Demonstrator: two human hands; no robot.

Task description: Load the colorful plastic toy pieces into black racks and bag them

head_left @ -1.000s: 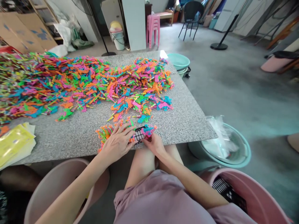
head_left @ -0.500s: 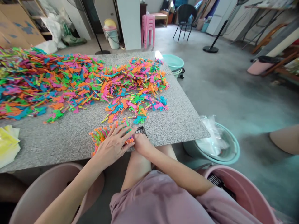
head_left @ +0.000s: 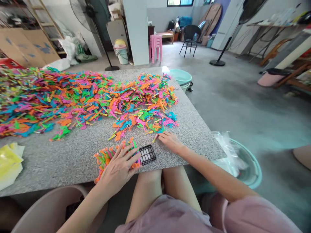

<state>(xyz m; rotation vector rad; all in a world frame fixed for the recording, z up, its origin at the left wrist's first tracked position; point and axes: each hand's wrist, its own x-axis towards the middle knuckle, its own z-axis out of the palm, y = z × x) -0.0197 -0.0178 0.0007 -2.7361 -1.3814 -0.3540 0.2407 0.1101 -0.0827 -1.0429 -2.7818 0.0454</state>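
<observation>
My left hand [head_left: 121, 163] lies flat with its fingers stretched over a packed row of small plastic toy pistols [head_left: 104, 158] in orange, green and pink. The row stands in a black lattice tray [head_left: 148, 154], whose right end shows white slots with no pistols in them. To the right of the tray, my right hand [head_left: 170, 141] pinches a toy pistol [head_left: 155, 138] with a yellowish barrel; its grip is partly hidden by the fingers. Just beyond that hand lies a small cluster of loose toy pistols [head_left: 143, 121].
A large heap of toy pistols [head_left: 60, 97] spreads over the back and left of the speckled stone table [head_left: 77, 155]. Yellow-and-white packets [head_left: 11, 165] lie at the left edge. A pink tub [head_left: 48, 210] stands below left, a teal basin [head_left: 256, 171] with clear bags at right.
My right hand has moved from the tray's right end up and right to the loose toy pistols, uncovering the tray slots. My left hand stays on the row. The view has tilted upward slightly.
</observation>
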